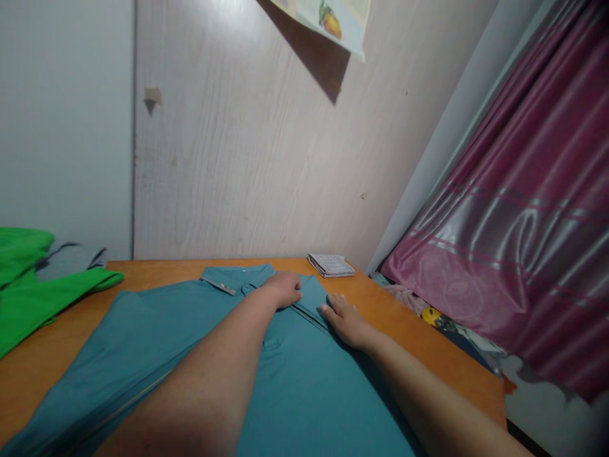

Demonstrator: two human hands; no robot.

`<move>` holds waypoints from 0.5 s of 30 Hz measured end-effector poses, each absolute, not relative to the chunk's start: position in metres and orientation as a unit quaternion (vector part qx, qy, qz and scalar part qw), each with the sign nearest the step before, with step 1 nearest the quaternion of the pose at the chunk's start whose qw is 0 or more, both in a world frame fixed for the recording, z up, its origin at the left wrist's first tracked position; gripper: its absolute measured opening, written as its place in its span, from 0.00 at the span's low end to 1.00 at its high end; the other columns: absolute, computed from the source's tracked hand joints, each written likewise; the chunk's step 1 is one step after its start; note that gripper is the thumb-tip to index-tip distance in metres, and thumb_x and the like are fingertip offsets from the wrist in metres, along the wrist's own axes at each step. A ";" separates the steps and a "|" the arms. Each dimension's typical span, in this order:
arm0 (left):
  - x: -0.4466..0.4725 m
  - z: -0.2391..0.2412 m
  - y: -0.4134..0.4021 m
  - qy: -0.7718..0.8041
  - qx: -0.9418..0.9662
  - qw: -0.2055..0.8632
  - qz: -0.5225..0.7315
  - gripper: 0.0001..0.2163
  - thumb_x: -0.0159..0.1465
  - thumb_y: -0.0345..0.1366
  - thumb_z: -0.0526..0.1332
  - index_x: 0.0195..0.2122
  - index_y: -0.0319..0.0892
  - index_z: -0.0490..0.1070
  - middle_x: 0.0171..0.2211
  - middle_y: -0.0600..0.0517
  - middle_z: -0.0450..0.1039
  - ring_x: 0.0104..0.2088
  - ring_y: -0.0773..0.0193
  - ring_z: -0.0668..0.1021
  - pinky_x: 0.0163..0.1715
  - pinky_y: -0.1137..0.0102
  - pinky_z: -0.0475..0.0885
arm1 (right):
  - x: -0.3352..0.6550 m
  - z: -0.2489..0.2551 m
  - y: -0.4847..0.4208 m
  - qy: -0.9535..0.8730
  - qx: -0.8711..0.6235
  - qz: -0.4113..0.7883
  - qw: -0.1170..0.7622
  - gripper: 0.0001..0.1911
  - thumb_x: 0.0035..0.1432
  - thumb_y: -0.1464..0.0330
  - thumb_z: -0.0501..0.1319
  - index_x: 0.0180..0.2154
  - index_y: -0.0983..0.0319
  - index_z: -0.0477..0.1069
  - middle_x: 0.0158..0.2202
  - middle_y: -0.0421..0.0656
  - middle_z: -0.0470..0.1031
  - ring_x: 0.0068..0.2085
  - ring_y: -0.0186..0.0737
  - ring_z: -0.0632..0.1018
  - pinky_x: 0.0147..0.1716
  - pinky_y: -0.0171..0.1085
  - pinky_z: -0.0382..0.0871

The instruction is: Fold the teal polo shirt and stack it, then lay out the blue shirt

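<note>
A teal collared shirt (304,387) lies spread over the table, its collar (247,276) toward the wall. One sleeve side appears folded in along the right, where an edge line runs below the collar. My left hand (284,290) rests at the collar with its fingers curled down onto the fabric; the fingertips are partly hidden. Flat along the shirt's right edge lies my right hand (348,321), fingers stretched out and holding nothing. My left forearm covers part of the shirt's front.
The orange table (419,330) meets a pale wood-grain panel (238,146) behind. A folded checked cloth (332,265) sits at the back edge. Bright green clothing (57,292) and a grey garment (71,259) lie at left. A pink curtain (523,209) hangs at right.
</note>
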State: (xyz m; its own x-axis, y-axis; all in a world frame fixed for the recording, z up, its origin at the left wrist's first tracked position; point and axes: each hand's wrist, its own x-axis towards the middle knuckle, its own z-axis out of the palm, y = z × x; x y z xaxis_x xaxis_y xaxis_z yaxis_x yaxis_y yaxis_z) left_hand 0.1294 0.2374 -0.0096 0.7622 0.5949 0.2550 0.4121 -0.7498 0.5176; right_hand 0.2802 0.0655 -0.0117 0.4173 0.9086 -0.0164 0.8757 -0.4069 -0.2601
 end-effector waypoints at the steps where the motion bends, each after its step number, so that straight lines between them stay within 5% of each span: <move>1: 0.129 -0.010 0.237 0.276 0.913 0.219 0.205 0.04 0.54 0.36 0.67 0.31 0.46 0.79 0.38 0.48 0.81 0.42 0.54 0.79 0.42 0.68 0.70 | 0.283 -0.009 0.063 -0.529 -0.837 0.078 0.119 0.37 0.69 0.48 0.42 0.69 0.63 0.51 0.73 0.51 0.46 0.72 0.52 0.46 0.68 0.57 0.41; 15: 0.129 -0.009 0.237 0.272 0.928 0.179 0.183 0.08 0.57 0.38 0.65 0.37 0.47 0.79 0.43 0.47 0.80 0.44 0.55 0.79 0.43 0.68 0.70 | 0.286 -0.007 0.007 -0.527 -0.845 0.073 0.059 0.45 0.65 0.41 0.40 0.71 0.63 0.43 0.73 0.47 0.40 0.73 0.48 0.39 0.68 0.57 0.32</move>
